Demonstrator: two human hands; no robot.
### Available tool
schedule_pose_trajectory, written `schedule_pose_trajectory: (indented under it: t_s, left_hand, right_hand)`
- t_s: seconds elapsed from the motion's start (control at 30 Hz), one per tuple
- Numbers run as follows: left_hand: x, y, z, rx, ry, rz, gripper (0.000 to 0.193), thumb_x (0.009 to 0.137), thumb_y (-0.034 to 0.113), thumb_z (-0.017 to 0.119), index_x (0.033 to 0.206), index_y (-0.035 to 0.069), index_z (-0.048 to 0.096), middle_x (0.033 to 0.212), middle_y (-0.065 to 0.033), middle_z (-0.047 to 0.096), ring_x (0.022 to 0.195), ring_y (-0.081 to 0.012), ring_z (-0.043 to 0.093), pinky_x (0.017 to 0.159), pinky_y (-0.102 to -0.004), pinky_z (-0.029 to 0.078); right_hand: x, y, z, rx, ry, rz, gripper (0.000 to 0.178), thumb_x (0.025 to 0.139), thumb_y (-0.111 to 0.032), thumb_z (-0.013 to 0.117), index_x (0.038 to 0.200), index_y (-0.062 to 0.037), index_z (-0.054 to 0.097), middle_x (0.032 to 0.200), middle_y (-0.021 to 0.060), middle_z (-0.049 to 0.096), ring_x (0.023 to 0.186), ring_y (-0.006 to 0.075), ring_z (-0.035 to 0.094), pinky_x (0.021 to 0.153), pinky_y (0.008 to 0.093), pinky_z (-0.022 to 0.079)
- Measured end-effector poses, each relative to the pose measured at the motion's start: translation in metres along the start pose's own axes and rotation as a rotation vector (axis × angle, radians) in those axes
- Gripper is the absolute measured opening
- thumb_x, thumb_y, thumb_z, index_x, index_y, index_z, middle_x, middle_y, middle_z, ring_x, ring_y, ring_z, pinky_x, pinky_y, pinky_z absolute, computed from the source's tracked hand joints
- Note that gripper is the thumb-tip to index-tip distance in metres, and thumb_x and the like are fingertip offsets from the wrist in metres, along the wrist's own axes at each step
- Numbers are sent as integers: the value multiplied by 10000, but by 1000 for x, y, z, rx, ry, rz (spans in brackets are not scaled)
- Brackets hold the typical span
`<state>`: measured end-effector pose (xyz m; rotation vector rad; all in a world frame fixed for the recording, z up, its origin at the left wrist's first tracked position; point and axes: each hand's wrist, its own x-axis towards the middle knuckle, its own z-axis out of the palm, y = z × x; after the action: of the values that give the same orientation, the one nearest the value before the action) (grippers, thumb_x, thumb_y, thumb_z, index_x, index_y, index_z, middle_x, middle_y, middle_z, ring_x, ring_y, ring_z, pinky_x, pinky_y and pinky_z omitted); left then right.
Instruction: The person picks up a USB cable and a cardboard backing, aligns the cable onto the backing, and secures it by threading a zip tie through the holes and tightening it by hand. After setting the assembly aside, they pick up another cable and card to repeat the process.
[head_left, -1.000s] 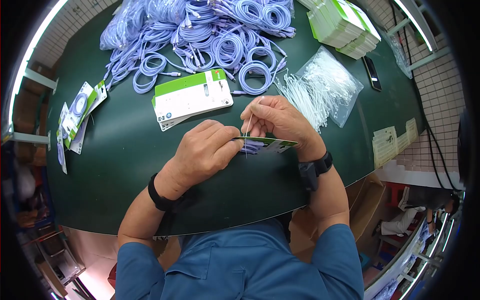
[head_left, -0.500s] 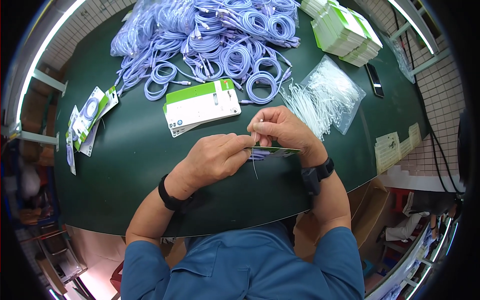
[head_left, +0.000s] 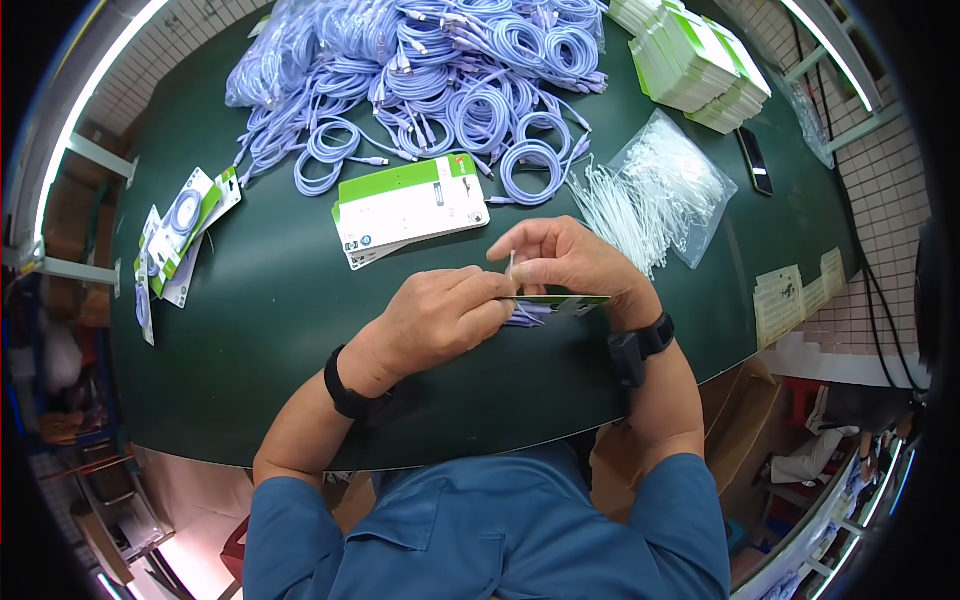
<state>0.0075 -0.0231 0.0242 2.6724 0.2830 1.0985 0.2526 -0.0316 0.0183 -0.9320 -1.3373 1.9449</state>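
Note:
A packaging card is held nearly edge-on in front of me, with a coiled lilac cable against its near side. My left hand is closed, its thumb and forefinger pinching the card's left end. A thin white cable tie sticks up above the card between my hands. My right hand curls over the card, thumb against the tie and forefinger raised a little from the thumb. The fingers hide where the tie passes through the card.
Coiled lilac cables are heaped at the back. Blank-looking green and white cards lie ahead, more cards stacked back right. A bag of white cable ties lies near a phone. Carded cables rest at left.
The tie's tail that hung below the card is out of sight now, and its tip stands above. My right forefinger has lifted away from the thumb.

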Motion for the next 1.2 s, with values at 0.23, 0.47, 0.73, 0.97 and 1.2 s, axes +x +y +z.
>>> schedule_pose_trajectory:
  t_s: [0.23, 0.47, 0.73, 0.97, 1.2]
  left_hand:
    - [-1, -3, -8, -90, 41, -244, 204, 710, 14, 801, 856, 68, 668, 898, -62, 708, 727, -247, 702, 621, -356, 564]
    - [-9, -9, -1, -170, 85, -469, 183, 734, 23, 790, 867, 65, 672, 845, -88, 687, 735, -298, 699, 643, -388, 551]
    - [-10, -10, -1, -236, 15, -612, 195, 748, -27, 805, 920, 4, 719, 912, -108, 752, 842, -251, 748, 769, -331, 592]
    - [-12, -11, 2, -315, -12, -667, 196, 748, -18, 807, 928, -4, 731, 924, -108, 767, 844, -231, 755, 788, -320, 592]
    - [-12, -12, -1, -362, -33, -786, 181, 765, -13, 789, 939, -18, 737, 921, -92, 777, 854, -179, 751, 825, -299, 591]
  right_hand:
    - [-20, -23, 2, -95, 617, -359, 221, 931, -21, 730, 1150, 7, 716, 992, 70, 746, 840, 126, 672, 773, 273, 548]
    - [-11, -23, 50, -1094, 490, -713, 224, 834, -43, 819, 1044, -35, 742, 966, 80, 738, 877, 230, 669, 784, 354, 511]
    - [4, -1, 51, -1164, 570, -734, 163, 831, -64, 823, 951, -56, 714, 926, 66, 727, 857, 267, 658, 757, 370, 488]
    - [6, 4, 50, -1071, 596, -728, 197, 806, -60, 835, 945, -62, 696, 930, 66, 730, 862, 271, 661, 766, 379, 500]
    - [3, -5, 47, -1107, 413, -692, 329, 720, -37, 875, 1007, -57, 715, 984, 85, 731, 907, 280, 678, 803, 380, 538]
